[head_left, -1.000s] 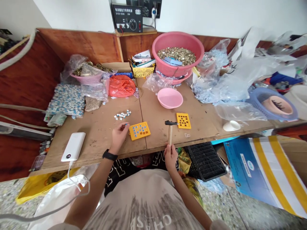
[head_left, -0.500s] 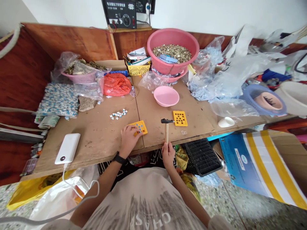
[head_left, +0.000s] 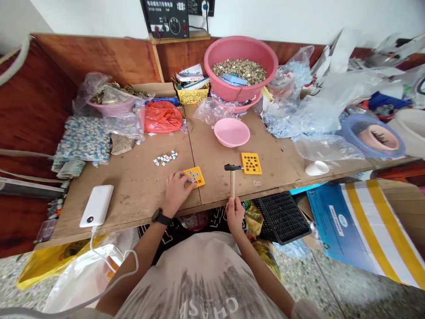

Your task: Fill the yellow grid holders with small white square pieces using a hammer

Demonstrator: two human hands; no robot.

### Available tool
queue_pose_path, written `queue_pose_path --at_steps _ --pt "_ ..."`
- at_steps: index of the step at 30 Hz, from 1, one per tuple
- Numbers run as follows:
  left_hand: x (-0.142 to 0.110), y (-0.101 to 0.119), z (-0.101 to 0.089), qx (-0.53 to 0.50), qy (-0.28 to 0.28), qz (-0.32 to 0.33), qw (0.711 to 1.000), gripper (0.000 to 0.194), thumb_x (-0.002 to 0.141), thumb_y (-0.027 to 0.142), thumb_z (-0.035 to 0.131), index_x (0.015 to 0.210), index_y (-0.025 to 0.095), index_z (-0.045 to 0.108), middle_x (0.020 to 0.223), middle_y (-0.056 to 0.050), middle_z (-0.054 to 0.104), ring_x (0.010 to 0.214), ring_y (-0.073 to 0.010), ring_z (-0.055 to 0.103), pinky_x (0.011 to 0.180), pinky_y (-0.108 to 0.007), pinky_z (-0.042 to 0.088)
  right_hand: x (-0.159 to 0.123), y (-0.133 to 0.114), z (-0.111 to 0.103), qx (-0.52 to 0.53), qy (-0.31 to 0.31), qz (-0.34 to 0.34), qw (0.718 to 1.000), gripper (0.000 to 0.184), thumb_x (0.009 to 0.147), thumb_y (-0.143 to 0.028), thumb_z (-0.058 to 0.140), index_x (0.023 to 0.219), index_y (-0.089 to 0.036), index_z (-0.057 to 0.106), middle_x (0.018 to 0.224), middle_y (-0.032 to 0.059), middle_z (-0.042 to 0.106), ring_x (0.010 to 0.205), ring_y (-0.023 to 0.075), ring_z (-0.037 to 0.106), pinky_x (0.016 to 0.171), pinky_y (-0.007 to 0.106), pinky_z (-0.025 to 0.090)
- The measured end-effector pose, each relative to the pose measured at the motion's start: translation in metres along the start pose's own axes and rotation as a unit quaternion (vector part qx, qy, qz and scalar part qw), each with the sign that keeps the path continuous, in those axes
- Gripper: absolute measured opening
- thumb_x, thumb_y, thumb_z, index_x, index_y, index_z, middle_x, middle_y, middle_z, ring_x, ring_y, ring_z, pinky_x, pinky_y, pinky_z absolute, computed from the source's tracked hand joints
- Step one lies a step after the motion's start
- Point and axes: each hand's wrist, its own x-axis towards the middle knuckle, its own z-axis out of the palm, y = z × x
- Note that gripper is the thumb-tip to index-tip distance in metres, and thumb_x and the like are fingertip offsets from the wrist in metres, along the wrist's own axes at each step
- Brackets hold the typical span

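My left hand [head_left: 179, 188] is over the left side of a yellow gridded tray [head_left: 198, 171], its fingers curled together and covering part of it. Whatever the fingertips pinch is hidden. Small blue pieces sit in some of the tray's square holes. Beyond that hand lies a loose group of small white-and-blue pieces [head_left: 165, 158]. At the table's front edge, my right hand [head_left: 235, 212] grips a small hammer [head_left: 233, 182] by its wooden handle, black head pointing up. A second yellow tray [head_left: 251, 163] with dark square holes lies just right of the hammer head.
A pink bowl [head_left: 231, 132] stands behind the trays, below a large pink basin [head_left: 212, 79] of small metal parts. A white power bank [head_left: 98, 206] is at left. A white cup [head_left: 317, 168] lies at right. A black crate [head_left: 282, 217] sits below the table edge.
My left hand has moved right, from beside the left tray with a small blue piece at its fingertips, onto the tray. The right hand still holds the hammer. The view has shifted slightly.
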Motion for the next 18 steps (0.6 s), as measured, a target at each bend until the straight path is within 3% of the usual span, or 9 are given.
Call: queue_pose_path --at_steps 5,12,15,18 --pt "0.000 -0.009 0.000 -0.013 -0.007 0.020 1.000 0.013 0.105 0.036 0.078 0.109 0.026 0.086 0.135 -0.011 0.074 0.132 -0.0353 0.060 0.117 -0.054 0.049 -0.001 -0.003 0.000 -0.005 -0.005 0.002 1.000 0.066 0.116 -0.078 0.044 0.112 -0.020 0.074 0.070 -0.0016 0.062 0.061 0.0180 0.056 0.060 0.028 0.048" --pt "0.010 -0.012 0.006 -0.027 0.001 0.003 1.000 0.007 0.095 0.027 0.084 0.089 0.025 0.083 0.124 -0.010 0.076 0.129 -0.0359 0.062 0.114 -0.053 0.053 0.005 -0.011 -0.014 -0.083 -0.051 -0.048 0.994 0.067 0.118 -0.076 0.044 0.109 -0.018 0.078 0.070 0.0007 0.066 0.064 0.0198 0.061 0.063 0.029 0.047" --pt "0.014 -0.015 0.008 -0.042 0.008 -0.017 0.999 0.009 0.090 0.029 0.090 0.090 0.025 0.082 0.123 -0.010 0.076 0.126 -0.0362 0.063 0.112 -0.052 0.054 0.008 -0.024 -0.027 -0.158 -0.104 -0.091 0.978 0.062 0.118 -0.071 0.050 0.122 -0.018 0.083 0.086 0.0084 0.081 0.076 0.0250 0.074 0.071 0.031 0.053" --pt "0.011 -0.022 0.007 -0.070 0.037 -0.017 0.997 0.034 0.085 0.036 0.096 0.114 0.026 0.084 0.130 -0.010 0.075 0.127 -0.0365 0.063 0.114 -0.052 0.054 0.004 -0.045 -0.033 -0.190 -0.156 -0.147 0.958 0.054 0.119 -0.063 0.052 0.130 -0.021 0.085 0.110 0.0134 0.088 0.096 0.0294 0.083 0.083 0.032 0.060"
